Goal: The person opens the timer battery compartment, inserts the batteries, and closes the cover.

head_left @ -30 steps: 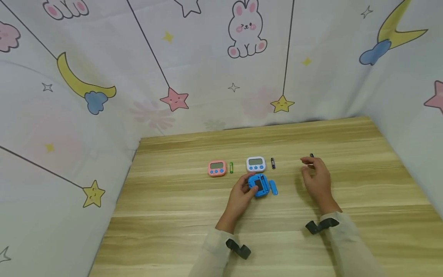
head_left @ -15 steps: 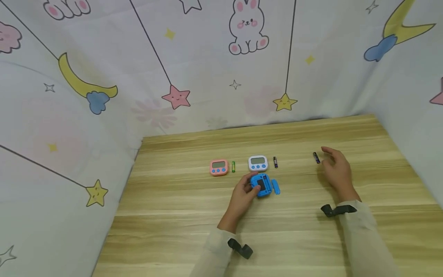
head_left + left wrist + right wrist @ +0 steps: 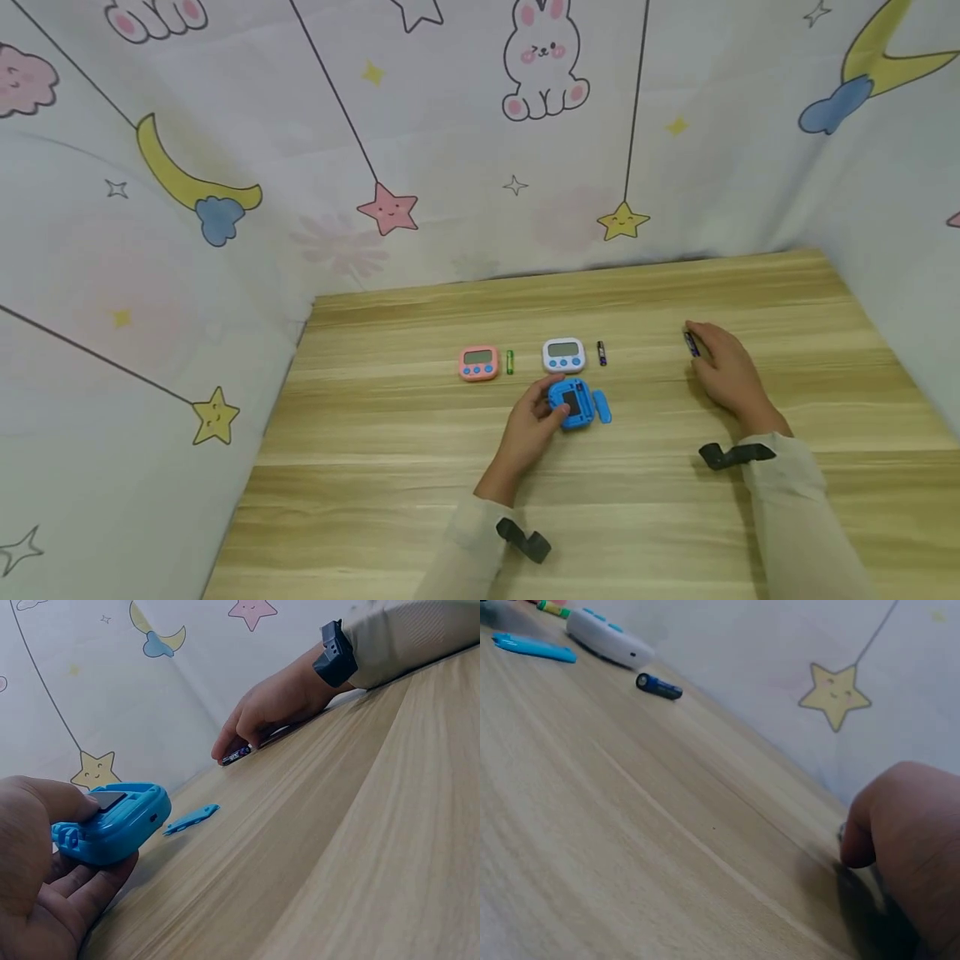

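Note:
My left hand [image 3: 528, 429] grips a blue digital timer [image 3: 581, 407], thumb on its back and fingers beneath. The timer's back faces up with its battery slot uncovered. Its loose blue battery cover [image 3: 602, 407] lies just to the right on the table. Farther right, my right hand [image 3: 727, 371] pinches a small dark battery [image 3: 692, 343] between thumb and fingertips at the tabletop. In the left wrist view that battery [image 3: 237, 755] shows under the fingers; in the right wrist view the hand [image 3: 911, 840] hides nearly all of it.
Behind the blue timer lie a white timer [image 3: 563, 356] and a second dark battery [image 3: 602, 353]. Left of them are a pink timer [image 3: 477, 363] and a green battery [image 3: 510, 362]. A patterned cloth [image 3: 450, 150] hangs around the wooden table [image 3: 360, 500].
My right hand has moved to the right, past the battery, then closed its thumb and fingers on it. My left hand keeps its grip on the blue timer.

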{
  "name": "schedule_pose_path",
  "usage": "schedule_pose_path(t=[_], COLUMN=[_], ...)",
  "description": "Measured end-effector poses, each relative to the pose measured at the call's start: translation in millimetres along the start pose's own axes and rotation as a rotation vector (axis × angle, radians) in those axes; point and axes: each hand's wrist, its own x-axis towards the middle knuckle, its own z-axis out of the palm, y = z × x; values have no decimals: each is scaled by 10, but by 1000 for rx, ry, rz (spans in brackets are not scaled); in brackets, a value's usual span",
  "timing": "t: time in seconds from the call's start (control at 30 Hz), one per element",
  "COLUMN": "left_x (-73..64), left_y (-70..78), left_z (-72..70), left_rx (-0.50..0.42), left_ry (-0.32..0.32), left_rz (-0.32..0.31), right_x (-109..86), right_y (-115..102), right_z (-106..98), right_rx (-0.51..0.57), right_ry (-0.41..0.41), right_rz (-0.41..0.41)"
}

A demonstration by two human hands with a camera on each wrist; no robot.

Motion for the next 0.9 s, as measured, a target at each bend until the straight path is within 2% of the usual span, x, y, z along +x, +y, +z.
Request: schedule_pose_path(t=[0.47, 0.9], left_x=[2, 4], left_y=[11, 21], left_z=[10, 14], left_rx=[28, 28], left_ry=[-7, -11], left_rz=[-10, -13], right_x=[27, 37], right_y=[-6, -9], right_z=[35, 26], right_rx=[-42, -25], right_ry=[45, 57], right_rz=[-34, 3])
